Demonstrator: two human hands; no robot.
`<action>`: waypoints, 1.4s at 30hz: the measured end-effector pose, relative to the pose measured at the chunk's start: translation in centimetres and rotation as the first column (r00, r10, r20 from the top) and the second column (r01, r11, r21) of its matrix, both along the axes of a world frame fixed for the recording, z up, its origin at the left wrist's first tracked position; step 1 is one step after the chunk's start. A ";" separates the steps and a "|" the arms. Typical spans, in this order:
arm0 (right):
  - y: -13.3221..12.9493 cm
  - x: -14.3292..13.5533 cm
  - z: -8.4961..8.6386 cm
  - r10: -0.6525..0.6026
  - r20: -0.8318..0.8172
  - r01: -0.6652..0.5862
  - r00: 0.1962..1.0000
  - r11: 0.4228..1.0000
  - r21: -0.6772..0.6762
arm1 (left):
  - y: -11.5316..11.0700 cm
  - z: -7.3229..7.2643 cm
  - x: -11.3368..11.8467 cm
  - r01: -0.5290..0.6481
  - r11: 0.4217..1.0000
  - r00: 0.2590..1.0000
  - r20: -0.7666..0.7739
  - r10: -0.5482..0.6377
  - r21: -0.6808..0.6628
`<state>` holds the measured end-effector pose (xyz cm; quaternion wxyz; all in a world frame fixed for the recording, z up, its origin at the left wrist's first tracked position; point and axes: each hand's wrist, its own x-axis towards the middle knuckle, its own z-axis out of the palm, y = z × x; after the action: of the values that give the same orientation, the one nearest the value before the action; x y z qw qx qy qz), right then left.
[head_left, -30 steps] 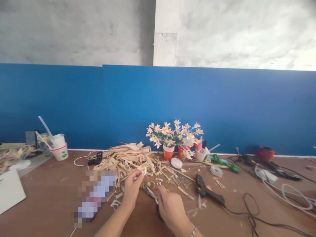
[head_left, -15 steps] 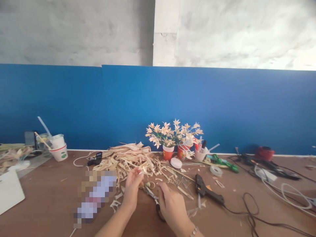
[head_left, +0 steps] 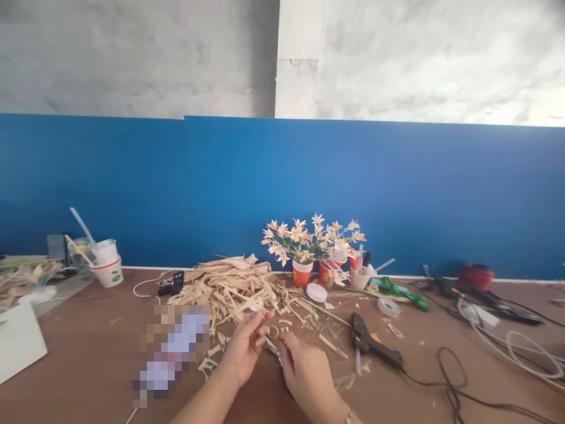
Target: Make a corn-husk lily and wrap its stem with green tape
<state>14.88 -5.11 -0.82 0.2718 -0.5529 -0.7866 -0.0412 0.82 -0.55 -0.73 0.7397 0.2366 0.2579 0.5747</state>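
My left hand [head_left: 243, 351] is closed in a pinch on a small pale husk flower [head_left: 256, 307], which sticks up past the fingertips. Just right of it, my right hand [head_left: 309, 370] has thumb and forefinger pressed together; whatever they hold is too small to make out. Scissors [head_left: 272, 348] lie on the table between the hands, their handles partly covered by my right hand. A small pale ring [head_left: 272, 333], perhaps a roll of tape or thread, sits beyond the blades. Behind my left hand spreads a heap of dry husk strips [head_left: 233, 280].
Finished-looking flowers stand in a red paper cup [head_left: 302, 275] at the back. To the right lies a black glue gun [head_left: 375, 344] with its cord, near a tape roll [head_left: 388, 307]. A white cup [head_left: 107, 274] stands at the left; a blurred-out object [head_left: 172, 353] lies left of my arm.
My left hand has shifted right and slightly down with the flower, closer to my right hand, its fingers curled more. My right hand keeps its pinch, and the view has shifted slightly.
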 end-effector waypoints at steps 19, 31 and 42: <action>-0.1 0.9 0.7 -0.037 -0.746 -0.690 0.665 0.350 -0.633 | 2.6 0.7 -3.9 -0.023 0.996 0.997 0.076 0.030 -0.086; 2.2 0.9 0.2 -0.154 -0.961 -0.495 0.229 0.832 -0.252 | -0.8 1.3 -1.0 0.560 0.826 0.820 -0.099 -0.564 -0.061; 2.3 0.9 -0.7 -0.201 -0.971 -0.585 0.131 0.775 -0.239 | -0.9 0.6 0.0 0.570 0.806 0.820 0.046 -0.571 -0.160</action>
<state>15.81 -2.79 -1.57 0.5308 -0.3794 -0.4554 0.6057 0.83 -1.46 -0.17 0.8946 0.2417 0.2239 0.3019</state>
